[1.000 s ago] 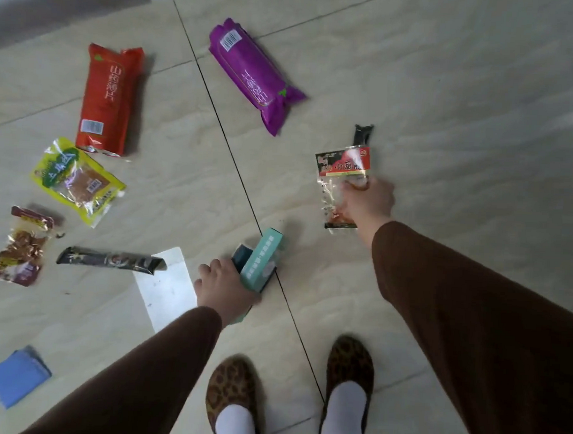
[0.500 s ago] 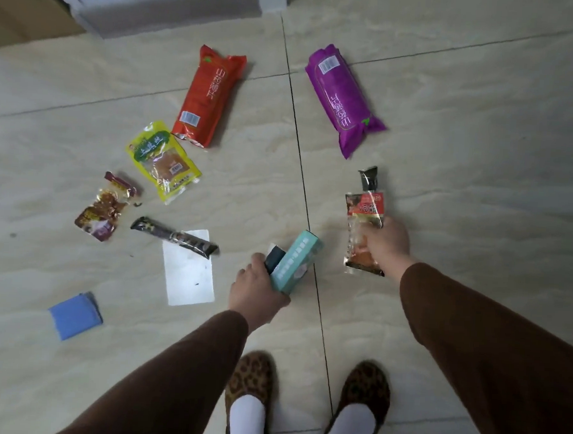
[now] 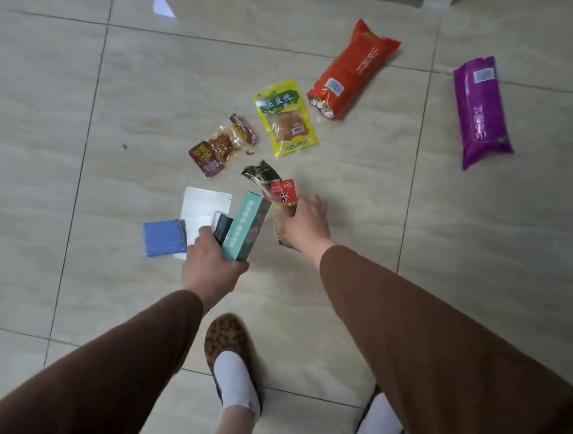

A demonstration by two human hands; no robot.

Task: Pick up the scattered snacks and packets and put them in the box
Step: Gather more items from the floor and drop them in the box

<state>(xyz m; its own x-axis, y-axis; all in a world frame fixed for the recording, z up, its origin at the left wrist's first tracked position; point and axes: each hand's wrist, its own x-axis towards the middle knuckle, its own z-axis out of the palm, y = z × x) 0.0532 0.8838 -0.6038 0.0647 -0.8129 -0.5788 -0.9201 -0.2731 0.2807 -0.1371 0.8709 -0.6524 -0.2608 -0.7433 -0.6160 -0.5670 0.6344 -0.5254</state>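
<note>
My left hand (image 3: 209,262) grips a teal carton (image 3: 248,228) together with a dark packet (image 3: 223,228). Close beside it, my right hand (image 3: 306,224) holds a clear snack packet with a red label (image 3: 282,194). A dark crinkled wrapper (image 3: 260,173) pokes out just beyond that packet; I cannot tell if it is held or lies on the floor. On the tiles farther out lie a brown snack pouch (image 3: 215,150), a yellow packet (image 3: 285,117), a long red bag (image 3: 349,70) and a purple bag (image 3: 480,110). No collecting box is in view.
A white sheet of paper (image 3: 199,205) lies on the floor under my left hand, with a blue pack (image 3: 163,238) at its left edge. My feet in leopard-print slippers (image 3: 228,343) stand below the hands. Pale floor tiles (image 3: 85,106) stretch away to the left.
My view has swung so the packets now sit up and to the right. My right hand carried the red-labelled packet left, next to the teal carton. Both hands kept their holds.
</note>
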